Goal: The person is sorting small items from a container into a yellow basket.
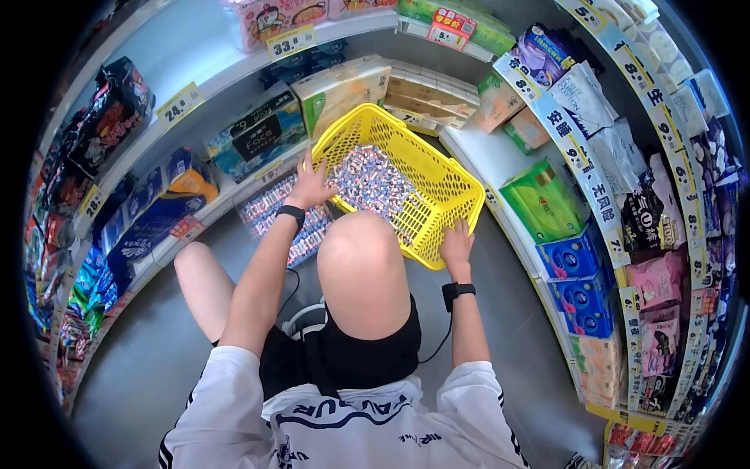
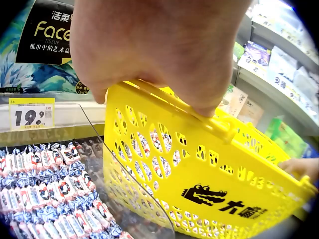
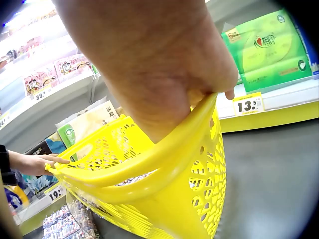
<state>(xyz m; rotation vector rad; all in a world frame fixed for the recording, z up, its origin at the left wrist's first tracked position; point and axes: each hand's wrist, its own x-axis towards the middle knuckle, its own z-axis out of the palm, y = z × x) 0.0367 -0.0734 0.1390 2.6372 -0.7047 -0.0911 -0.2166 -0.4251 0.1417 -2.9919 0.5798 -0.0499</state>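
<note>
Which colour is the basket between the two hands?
The basket is yellow; it shows best in the left wrist view.

In the head view, we count one yellow basket (image 1: 449,187) and two hands, the left hand (image 1: 312,187) at nine o'clock of it, the right hand (image 1: 457,242) at four. Around it we find one bin (image 2: 134,199) of wrapped candies (image 1: 308,242) near nine, one Face tissue pack (image 1: 258,134) at ten, two pink packs (image 1: 277,17) at eleven, one large green pack (image 1: 544,201) at three.

Reads 洁柔, Face, TISSUE on dark pack (image 2: 37,55); 19.9 on price tag (image 2: 32,113) below; 13.5 on shelf label (image 3: 247,104) under green pack (image 3: 271,50); 大 on yellow basket (image 2: 259,191).
</note>
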